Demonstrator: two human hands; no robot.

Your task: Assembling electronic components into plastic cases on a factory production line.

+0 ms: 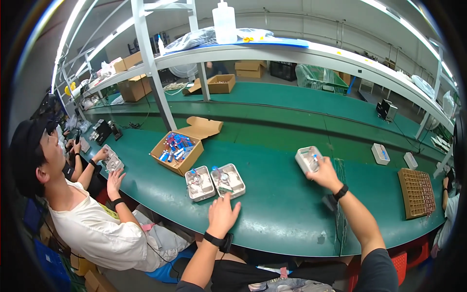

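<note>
My right hand point(325, 174) grips a white plastic housing point(305, 156) by its near right side, out over the right half of the green bench. Small parts with a bit of blue show inside that housing. My left hand point(223, 214) is open, thumb apart from the fingers, its fingertips at the near edge of a second white housing point(238, 186). Wires, a round part and a blue piece lie in it. Close on its left stands a similar white housing point(200, 195), also with wired parts inside. Whether my left fingertips touch the rim, I cannot tell.
An open cardboard box point(187, 163) of blue and red parts stands beyond the left housings. At right are two white housings point(381, 155) and a brown divided tray point(411, 193). A co-worker point(92, 224) sits at left with hands by another housing. A shelf point(272, 50) spans the back.
</note>
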